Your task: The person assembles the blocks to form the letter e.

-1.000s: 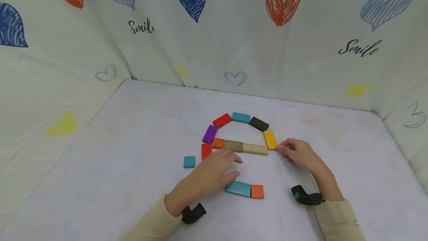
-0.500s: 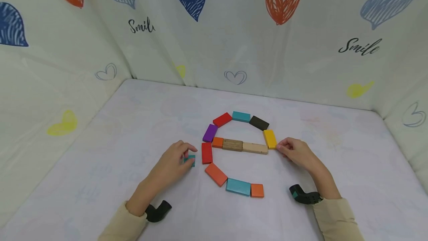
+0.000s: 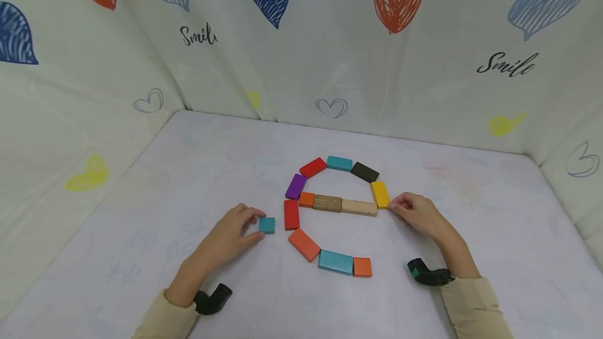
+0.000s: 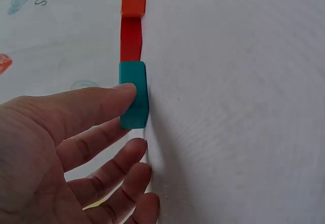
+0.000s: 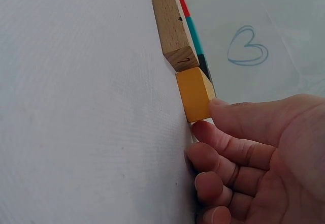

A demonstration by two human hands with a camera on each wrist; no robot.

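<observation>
My left hand [image 3: 229,233] pinches a small teal block [image 3: 266,225] left of the block outline, index finger at its far edge and thumb at its near edge. Seen from the left wrist, the thumb [image 4: 96,104] lies against the teal face, the other fingers bent below. My right hand [image 3: 417,213] holds the near right corner of a yellow block [image 3: 380,195] between thumb and index finger; its remaining fingers [image 5: 210,183] are curled. The yellow block touches the end of a pale wooden block [image 3: 359,207]. The outline resembles a lowercase e.
A red block [image 3: 291,215] stands nearest the teal one, with an orange block [image 3: 304,245], a longer teal block [image 3: 335,262] and a small orange block [image 3: 362,267] curving on. Purple [image 3: 296,187] and black [image 3: 365,172] blocks lie farther back. Cloth walls [image 3: 330,67] enclose the table.
My left hand has moved left from above the outline's lower part to the small teal block and now has its finger and thumb around it. The right hand stays at the yellow block.
</observation>
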